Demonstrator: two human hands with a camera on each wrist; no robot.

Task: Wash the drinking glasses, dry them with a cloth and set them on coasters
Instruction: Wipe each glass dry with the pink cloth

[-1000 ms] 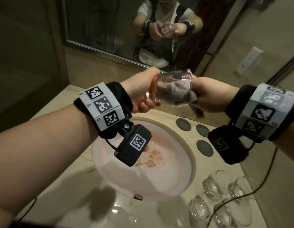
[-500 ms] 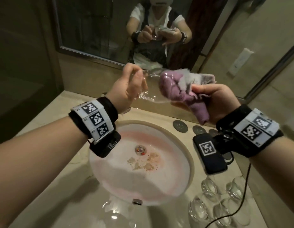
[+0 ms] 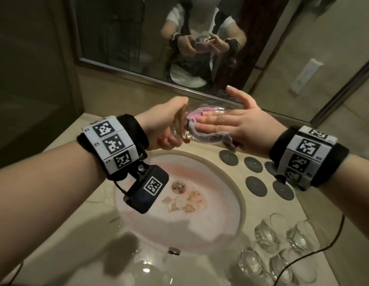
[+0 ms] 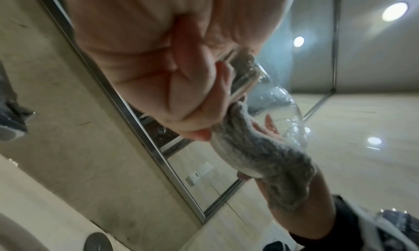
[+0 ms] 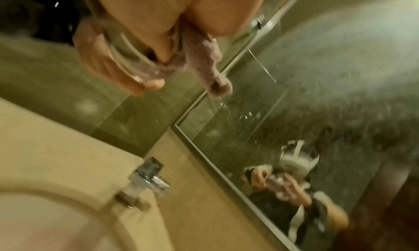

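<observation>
Straightened right-hand fingers [image 3: 210,125] now push cloth [image 3: 195,114] into glass [image 3: 180,129] gripped by left hand [image 3: 163,129].

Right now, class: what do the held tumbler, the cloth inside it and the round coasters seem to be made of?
Tumbler: clear glass, glossy; the fingers show through it.
Cloth: knitted or terry fabric, pinkish-grey, nubbly and limp.
Coasters: dark grey, matt discs; possibly slate, rubber or felt, unclear.
</observation>
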